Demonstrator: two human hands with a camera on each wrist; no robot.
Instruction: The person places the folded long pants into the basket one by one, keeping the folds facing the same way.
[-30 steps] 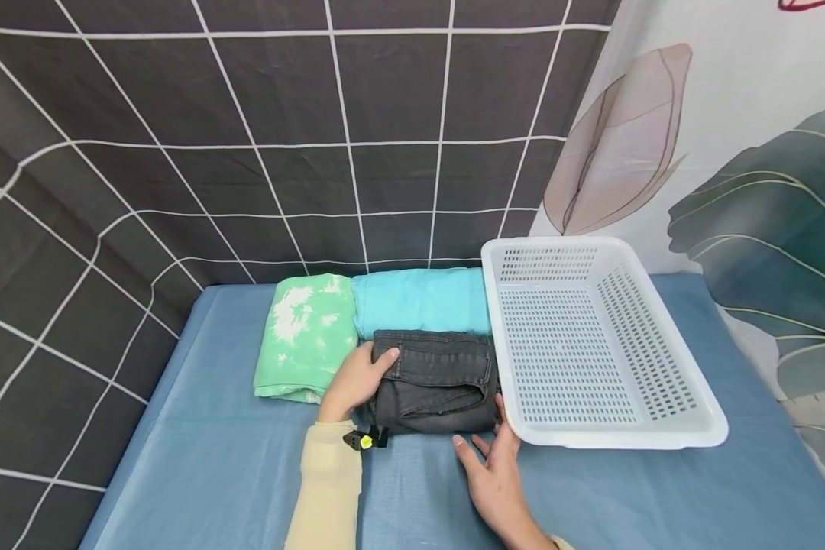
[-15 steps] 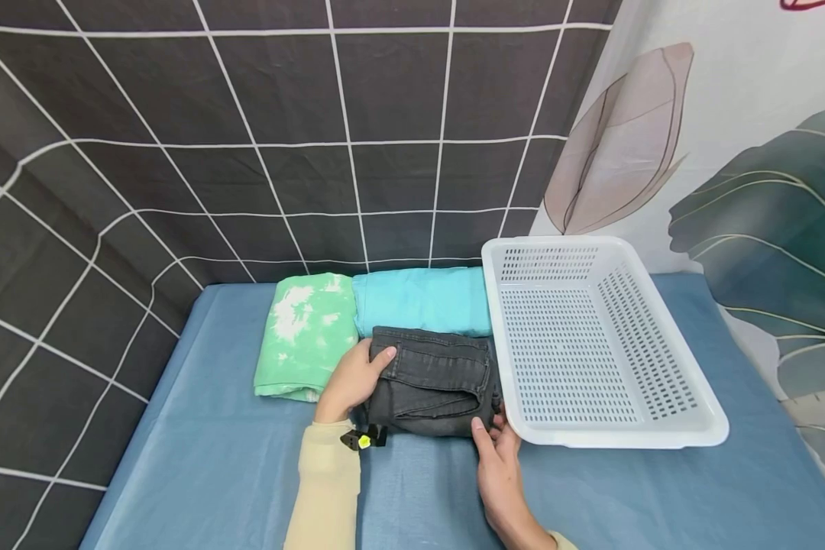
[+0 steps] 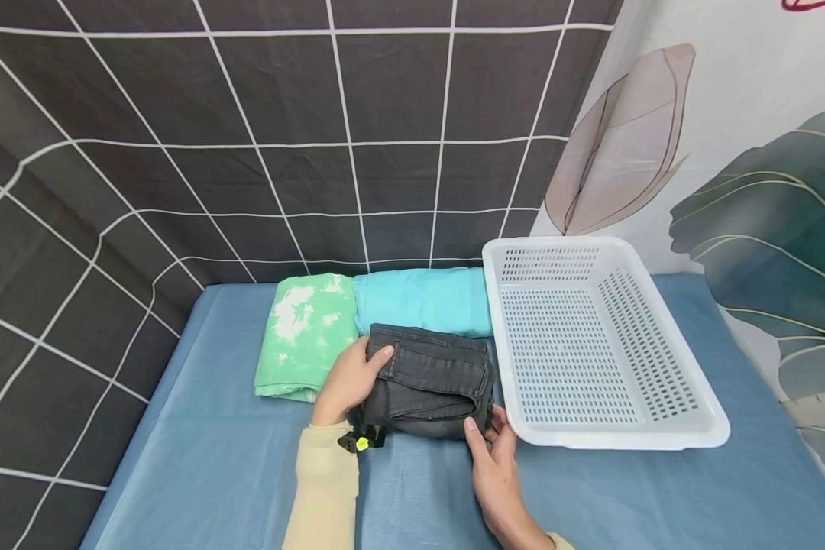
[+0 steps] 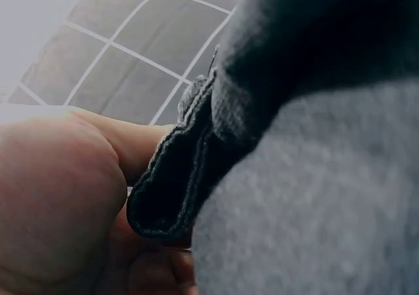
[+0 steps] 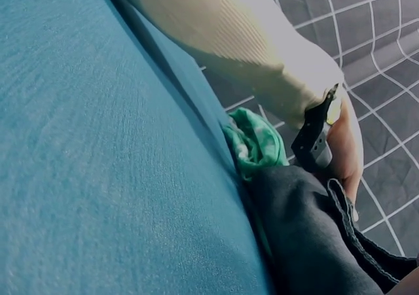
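Note:
A folded pair of dark grey jeans (image 3: 433, 382) lies between my hands in the head view. My left hand (image 3: 347, 380) grips its left edge, thumb on top. In the left wrist view that hand (image 4: 59, 190) has the layered denim edge (image 4: 157, 226) between thumb and fingers. At the front right corner, my right hand (image 3: 498, 473) holds the jeans with the thumb in front and the fingers partly hidden behind. The right wrist view shows the jeans' side (image 5: 298, 226) close up. A folded green-and-white tie-dye garment (image 3: 305, 336) sits to the left, a folded turquoise cloth (image 3: 422, 302) behind.
A white perforated plastic basket (image 3: 619, 437) stands right of the jeans, close to my right fingers. Blue cloth (image 3: 199, 458) covers the surface. A dark grid-patterned curtain (image 3: 302, 183) rises at the back and left, a leaf-printed one (image 3: 622, 145) at the right.
My right hand's thumb has come in against the jeans' right corner, and its fingers have curled behind it. The jeans have shifted slightly left and tilted, with my left hand moving along.

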